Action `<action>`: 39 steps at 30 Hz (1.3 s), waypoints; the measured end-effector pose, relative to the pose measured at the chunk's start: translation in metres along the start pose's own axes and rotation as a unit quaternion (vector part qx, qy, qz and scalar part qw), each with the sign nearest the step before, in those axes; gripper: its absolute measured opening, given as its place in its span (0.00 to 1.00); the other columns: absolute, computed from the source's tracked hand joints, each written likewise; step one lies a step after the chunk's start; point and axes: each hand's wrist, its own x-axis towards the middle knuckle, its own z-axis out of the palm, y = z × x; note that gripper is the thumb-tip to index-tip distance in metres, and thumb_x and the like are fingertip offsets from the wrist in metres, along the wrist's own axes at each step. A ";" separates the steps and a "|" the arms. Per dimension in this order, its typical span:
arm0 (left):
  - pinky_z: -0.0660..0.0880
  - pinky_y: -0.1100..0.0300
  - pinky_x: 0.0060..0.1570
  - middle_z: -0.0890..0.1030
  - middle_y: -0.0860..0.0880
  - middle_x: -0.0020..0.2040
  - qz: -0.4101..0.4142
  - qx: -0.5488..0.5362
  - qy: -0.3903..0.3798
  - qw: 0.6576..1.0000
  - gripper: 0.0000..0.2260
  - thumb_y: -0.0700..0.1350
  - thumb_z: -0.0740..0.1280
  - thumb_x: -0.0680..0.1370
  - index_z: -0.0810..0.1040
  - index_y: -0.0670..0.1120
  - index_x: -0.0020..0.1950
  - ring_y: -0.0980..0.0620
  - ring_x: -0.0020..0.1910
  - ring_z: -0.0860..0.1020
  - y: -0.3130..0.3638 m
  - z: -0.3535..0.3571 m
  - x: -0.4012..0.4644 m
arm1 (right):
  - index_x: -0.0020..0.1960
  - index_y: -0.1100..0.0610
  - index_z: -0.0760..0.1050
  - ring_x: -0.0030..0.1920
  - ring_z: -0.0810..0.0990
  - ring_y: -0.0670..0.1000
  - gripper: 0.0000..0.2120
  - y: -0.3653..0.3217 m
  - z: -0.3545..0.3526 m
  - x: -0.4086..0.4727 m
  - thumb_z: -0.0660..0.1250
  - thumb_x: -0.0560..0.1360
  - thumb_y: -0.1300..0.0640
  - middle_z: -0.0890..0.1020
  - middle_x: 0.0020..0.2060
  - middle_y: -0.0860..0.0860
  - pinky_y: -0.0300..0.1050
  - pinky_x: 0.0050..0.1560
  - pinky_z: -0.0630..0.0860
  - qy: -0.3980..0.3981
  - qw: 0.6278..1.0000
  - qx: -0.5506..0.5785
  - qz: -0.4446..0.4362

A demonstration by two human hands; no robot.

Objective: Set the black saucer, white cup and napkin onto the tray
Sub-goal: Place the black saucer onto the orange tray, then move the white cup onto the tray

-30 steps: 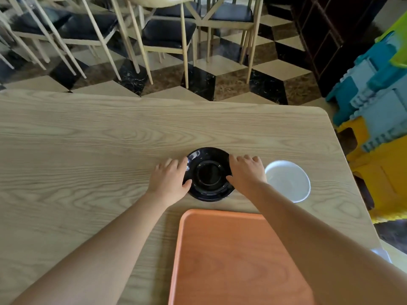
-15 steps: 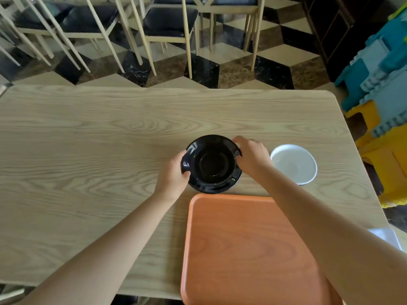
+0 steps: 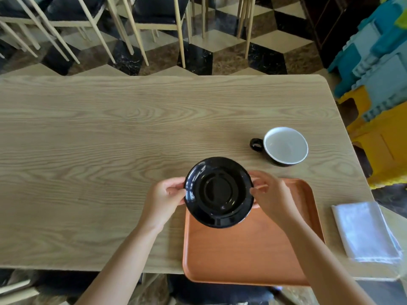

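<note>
The black saucer hangs tilted above the far left corner of the orange tray. My left hand pinches its left rim and my right hand holds its right rim. The cup, white inside with a black outside and black handle, stands on the table beyond the tray's far right corner. A folded white napkin lies on the table to the right of the tray.
The wooden table stretches to the left and far side. Its near edge runs under the tray, which overhangs it slightly. Several chairs stand beyond the far edge. Blue and yellow plastic blocks sit off the right side.
Both hands have lifted the saucer off the table and brought it toward me, over the tray's corner. The view has tilted down, and the napkin has come into sight.
</note>
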 end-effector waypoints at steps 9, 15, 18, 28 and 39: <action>0.80 0.61 0.43 0.83 0.64 0.34 -0.008 0.098 0.030 0.995 0.23 0.30 0.63 0.72 0.79 0.61 0.39 0.60 0.38 0.82 -0.030 0.004 -0.011 | 0.55 0.48 0.79 0.25 0.80 0.46 0.22 0.018 0.012 -0.020 0.63 0.69 0.70 0.80 0.37 0.52 0.33 0.28 0.78 -0.013 0.999 0.035 0.031; 0.78 0.59 0.46 0.85 0.57 0.41 0.031 0.187 0.033 0.981 0.15 0.34 0.66 0.70 0.83 0.52 0.48 0.58 0.41 0.81 -0.033 0.007 -0.011 | 0.55 0.50 0.78 0.22 0.77 0.40 0.20 0.025 0.015 -0.022 0.62 0.70 0.70 0.79 0.37 0.51 0.26 0.25 0.70 -0.014 0.999 0.028 0.036; 0.74 0.65 0.44 0.83 0.58 0.40 0.032 0.222 0.038 0.974 0.13 0.35 0.67 0.70 0.83 0.49 0.49 0.59 0.41 0.80 -0.032 0.005 -0.009 | 0.54 0.49 0.78 0.24 0.77 0.40 0.20 0.025 0.015 -0.022 0.62 0.71 0.70 0.79 0.37 0.51 0.23 0.24 0.68 -0.011 0.999 0.023 0.029; 0.77 0.57 0.52 0.81 0.55 0.42 -0.046 0.149 -0.002 0.988 0.12 0.35 0.70 0.70 0.81 0.44 0.53 0.56 0.44 0.80 -0.031 -0.005 -0.002 | 0.60 0.53 0.76 0.35 0.80 0.50 0.20 0.033 0.014 -0.019 0.62 0.72 0.69 0.79 0.42 0.55 0.32 0.28 0.76 -0.037 0.998 0.038 0.045; 0.72 0.69 0.46 0.81 0.48 0.53 0.160 0.368 -0.048 0.915 0.13 0.44 0.67 0.74 0.78 0.46 0.59 0.56 0.46 0.78 0.027 0.031 0.027 | 0.55 0.52 0.78 0.45 0.80 0.47 0.12 0.009 -0.065 -0.005 0.67 0.73 0.60 0.83 0.45 0.49 0.37 0.43 0.71 0.022 0.996 -0.074 -0.052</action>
